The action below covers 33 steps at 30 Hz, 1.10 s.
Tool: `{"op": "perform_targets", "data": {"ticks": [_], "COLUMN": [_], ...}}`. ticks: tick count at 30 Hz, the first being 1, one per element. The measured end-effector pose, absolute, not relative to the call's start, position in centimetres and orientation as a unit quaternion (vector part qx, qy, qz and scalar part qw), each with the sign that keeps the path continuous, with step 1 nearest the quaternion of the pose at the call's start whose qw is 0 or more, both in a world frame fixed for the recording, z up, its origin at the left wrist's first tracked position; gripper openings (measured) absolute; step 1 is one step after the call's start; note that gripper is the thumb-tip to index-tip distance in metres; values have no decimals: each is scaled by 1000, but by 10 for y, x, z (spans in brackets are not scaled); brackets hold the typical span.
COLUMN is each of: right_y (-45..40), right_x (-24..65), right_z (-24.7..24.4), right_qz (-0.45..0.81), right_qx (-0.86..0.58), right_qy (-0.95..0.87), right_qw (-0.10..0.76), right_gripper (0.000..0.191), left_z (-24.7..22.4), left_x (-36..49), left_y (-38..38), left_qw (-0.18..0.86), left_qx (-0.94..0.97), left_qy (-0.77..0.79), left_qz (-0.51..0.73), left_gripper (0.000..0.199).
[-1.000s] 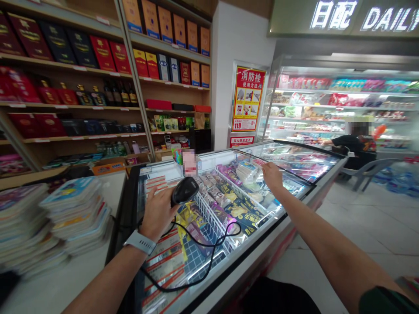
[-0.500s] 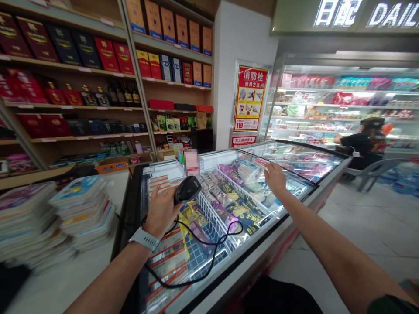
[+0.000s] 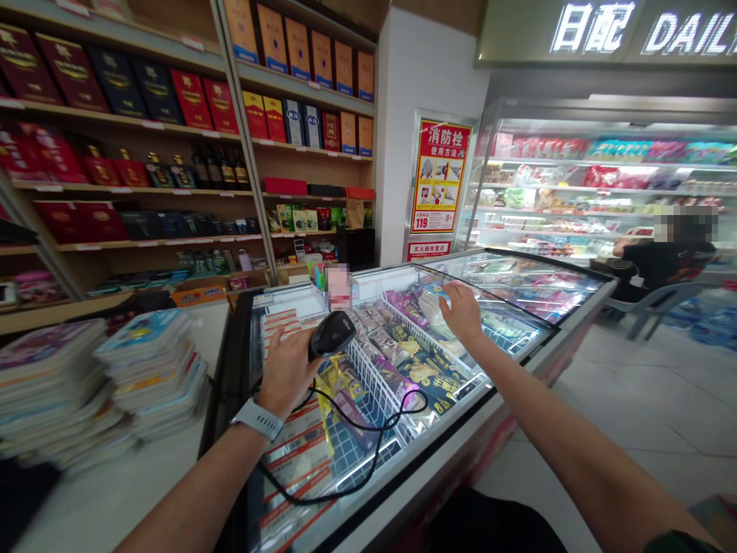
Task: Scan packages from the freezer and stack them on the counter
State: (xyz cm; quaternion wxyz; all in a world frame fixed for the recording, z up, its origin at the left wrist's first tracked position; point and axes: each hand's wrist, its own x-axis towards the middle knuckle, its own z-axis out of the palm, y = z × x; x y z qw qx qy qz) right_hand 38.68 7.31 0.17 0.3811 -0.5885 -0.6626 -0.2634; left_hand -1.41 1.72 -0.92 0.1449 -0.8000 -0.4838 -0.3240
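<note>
The left hand is clenched around a black barcode scanner, its cord looping over the chest freezer below. The right hand reaches across the freezer with fingers spread, right by white packets; whether it touches them, I cannot tell. Flat stacked packets sit on the counter to the left. Farther off are shelves of boxed liquor, a seated person and a lit display fridge.

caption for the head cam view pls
Left hand grips a corded barcode scanner while right hand reaches over a shop chest freezer
</note>
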Motion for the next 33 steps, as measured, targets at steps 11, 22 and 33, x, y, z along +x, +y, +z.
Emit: {"op": "perform_targets", "data": {"ticks": [11, 22, 33], "right_y": [65, 61, 49], "right_x": [272, 169, 42], "right_z": [37, 74, 94], "right_qz": [-206, -139, -47], "right_qx": [-468, -384, -265], "right_qy": [-740, -819, -894], "right_qw": [437, 403, 357], "right_gripper": [32, 30, 47], "left_z": [-7, -4, -10], "left_x": [-13, -11, -7], "left_y": [16, 10, 14], "left_qw": [117, 98, 75], "left_qx": [-804, -800, -789], "left_qy": [-480, -491, -498], "left_qz": [-330, -331, -352], "left_gripper": [27, 29, 29]}}
